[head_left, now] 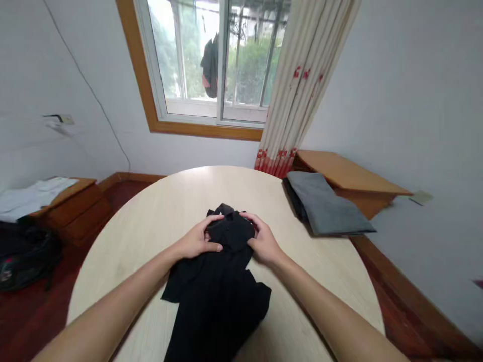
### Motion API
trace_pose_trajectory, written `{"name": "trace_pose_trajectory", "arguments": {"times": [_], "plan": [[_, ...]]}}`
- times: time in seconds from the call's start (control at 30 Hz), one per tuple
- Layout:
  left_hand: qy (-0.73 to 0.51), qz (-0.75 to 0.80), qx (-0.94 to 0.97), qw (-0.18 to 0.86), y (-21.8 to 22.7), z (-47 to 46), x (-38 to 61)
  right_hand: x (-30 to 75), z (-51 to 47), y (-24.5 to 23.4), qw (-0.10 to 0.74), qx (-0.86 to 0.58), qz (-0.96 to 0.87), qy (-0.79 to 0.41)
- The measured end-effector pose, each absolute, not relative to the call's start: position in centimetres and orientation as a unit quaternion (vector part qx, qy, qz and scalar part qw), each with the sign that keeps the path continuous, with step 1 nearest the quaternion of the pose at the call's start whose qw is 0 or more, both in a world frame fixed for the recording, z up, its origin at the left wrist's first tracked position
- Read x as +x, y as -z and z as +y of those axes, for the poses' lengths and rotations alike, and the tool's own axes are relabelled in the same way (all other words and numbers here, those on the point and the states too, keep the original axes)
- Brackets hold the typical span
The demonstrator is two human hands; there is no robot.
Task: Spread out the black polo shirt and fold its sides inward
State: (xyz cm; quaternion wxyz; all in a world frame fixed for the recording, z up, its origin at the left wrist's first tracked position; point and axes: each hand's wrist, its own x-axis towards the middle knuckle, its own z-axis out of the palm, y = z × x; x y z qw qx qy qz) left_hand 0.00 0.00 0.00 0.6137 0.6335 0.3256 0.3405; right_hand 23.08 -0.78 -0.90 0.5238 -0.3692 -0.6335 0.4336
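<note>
Right of the black garment (222, 296) lies folded gray cloth (329, 205).

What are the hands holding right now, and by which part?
The black garment: the left hand holds its bunched far end at the left side, the right hand at the right side.

The black clothing (217, 301) is matt cloth, full of creases. The tabletop (121, 261) looks like pale wood, smooth, with a soft shine at the far edge. The grey folded cloth (328, 206) is matt and looks smooth. The curtain (298, 85) is cloth too. The window glass (245, 85) is smooth and see-through, and the brown frame (204, 129) looks like wood. The wall (407, 100) is smooth and matt.
</note>
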Motion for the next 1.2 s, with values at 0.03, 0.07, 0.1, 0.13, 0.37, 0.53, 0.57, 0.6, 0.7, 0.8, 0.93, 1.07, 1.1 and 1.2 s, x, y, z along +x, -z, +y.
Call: {"name": "trace_pose_trajectory", "arguments": {"times": [0.03,0.07,0.1,0.13,0.37,0.53,0.57,0.6,0.7,0.8,0.93,1.07,1.1,1.2], "plan": [[-0.346,0.322,0.628,0.618,-0.4,0.1,-0.6,23.6,-0.7,0.6,0.529,-0.385,-0.628,-0.422],[-0.356,0.324,0.624,0.616,-0.9,0.3,-1.2,24.2,-0.7,0.2,0.538,-0.399,-0.622,-0.405],[-0.370,0.330,0.621,0.607,-1.2,0.6,-1.9,24.9,-0.6,-0.2,0.550,-0.412,-0.617,-0.383],[-0.387,0.341,0.620,0.592,-1.5,1.0,-2.7,25.6,-0.4,-0.7,0.565,-0.424,-0.612,-0.355],[-0.521,0.527,0.588,0.325,-0.2,5.3,-8.8,30.9,1.0,-2.0,0.613,-0.497,-0.600,-0.131],[-0.373,0.626,0.678,0.092,0.3,4.8,-8.7,31.5,1.8,0.5,0.424,-0.536,-0.718,-0.134],[-0.327,0.637,0.696,0.054,-0.1,4.3,-8.2,31.5,1.8,0.9,0.401,-0.536,-0.732,-0.129],[-0.279,0.648,0.708,0.031,-0.7,3.6,-7.6,31.5,1.8,1.2,0.382,-0.534,-0.744,-0.129],[-0.138,0.672,0.728,0.013,-2.6,1.5,-5.9,31.4,1.4,1.4,0.328,-0.517,-0.777,-0.150],[-0.020,0.652,0.754,0.078,-3.8,-0.5,-4.3,31.1,0.6,1.1,0.265,-0.501,-0.804,-0.181],[0.061,0.597,0.789,0.131,-2.8,-1.8,-2.7,29.8,-0.6,0.7,0.202,-0.471,-0.829,-0.223],[0.049,0.561,0.817,0.122,-0.6,0.0,-3.0,29.2,-0.2,0.8,0.158,-0.465,-0.845,-0.211],[0.034,0.545,0.829,0.121,-0.1,0.9,-3.4,29.3,0.3,1.0,0.151,-0.481,-0.840,-0.201],[-0.020,0.532,0.841,0.097,0.8,3.9,-4.6,29.8,2.2,1.7,0.141,-0.565,-0.798,-0.157]]}}
